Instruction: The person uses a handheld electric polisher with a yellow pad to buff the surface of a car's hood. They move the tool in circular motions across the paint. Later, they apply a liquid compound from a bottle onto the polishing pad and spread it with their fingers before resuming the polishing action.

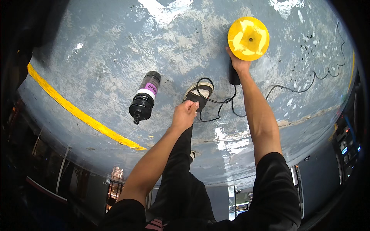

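My right hand (pixel 241 64) grips a black corded power tool, seemingly a polisher (pixel 233 73), lifted with its round yellow pad (pixel 251 39) facing up at me. Pale patches ring the pad's centre hole, and the pad hides part of my fingers and the tool's body. Above my shoe, my left hand (pixel 185 114) is closed, thumb pressed against the curled fingers; nothing shows between them. A black power cord (pixel 222 101) runs from the handle and loops close beside that hand. Left of it a black bottle (pixel 145 96) with a purple and white label lies on the floor.
The worn grey painted floor (pixel 115 60) bears a yellow line (pixel 83 114) at the left. More thin cord (pixel 300 91) trails off to the right in waves. My black shoe (pixel 199 91) stands under the cord loop. Glossy reflections mark the floor.
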